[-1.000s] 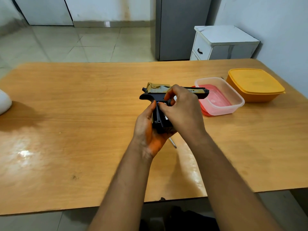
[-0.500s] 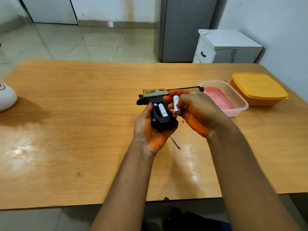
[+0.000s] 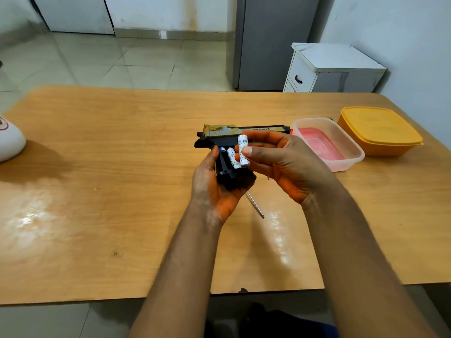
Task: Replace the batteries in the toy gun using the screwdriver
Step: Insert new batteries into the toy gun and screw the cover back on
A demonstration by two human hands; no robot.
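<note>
Mid-table (image 3: 122,215), left hand (image 3: 214,189) grips the toy gun (image 3: 234,152); right hand (image 3: 280,164) pinches a white battery (image 3: 243,153), label unreadable.

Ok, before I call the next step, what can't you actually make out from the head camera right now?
- Screwdriver: only the metal shaft shows; the left hand and toy gun cover the handle.
- Battery pinched in the right hand: print too small to read, polarity unclear.
- Grip compartment: one white cell shows; the slot beside it is in shadow.
- White object: cut off by the left edge.
- Clear container: whether the red thing is a lid is unclear.
</note>
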